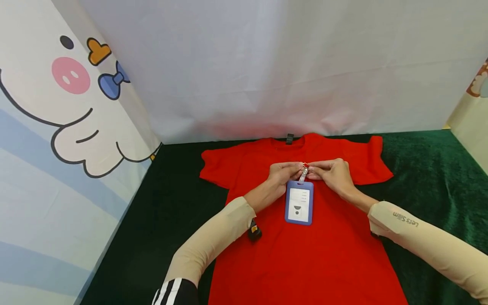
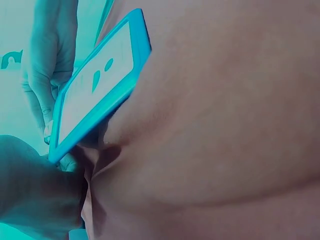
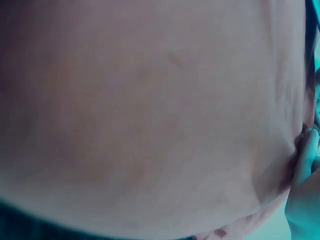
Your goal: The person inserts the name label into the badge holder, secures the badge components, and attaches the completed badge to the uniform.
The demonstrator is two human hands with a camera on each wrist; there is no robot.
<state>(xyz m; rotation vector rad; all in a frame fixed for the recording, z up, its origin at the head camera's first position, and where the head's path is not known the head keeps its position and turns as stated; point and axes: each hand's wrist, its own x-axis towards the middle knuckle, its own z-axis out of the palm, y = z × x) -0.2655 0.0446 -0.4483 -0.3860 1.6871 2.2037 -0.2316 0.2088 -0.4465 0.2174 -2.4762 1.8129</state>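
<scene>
A red T-shirt [image 1: 263, 254] lies spread out with its collar at the far side. On its chest rests a blue badge holder [image 1: 286, 203] with a white card, hanging from a short strap with a clip [image 1: 303, 173]. The left hand [image 1: 280, 180] pinches shirt fabric beside the clip; folds in the shirt [image 2: 210, 125] run toward the fingers in the left wrist view. From the other side, the right hand [image 1: 337, 176] pinches the clip, its fingertips nearly meeting the left ones. Fingers partly hide the clip's jaws. In the right wrist view the right hand [image 3: 304, 200] shows only at the edge.
A dark green cloth [image 1: 423, 169] covers the table under the shirt. A white curtain [image 1: 267, 63] hangs behind, and a cartoon-printed sheet [image 1: 34, 97] stands on the left. A black wrist-camera part [image 1: 254, 233] shows below the left forearm.
</scene>
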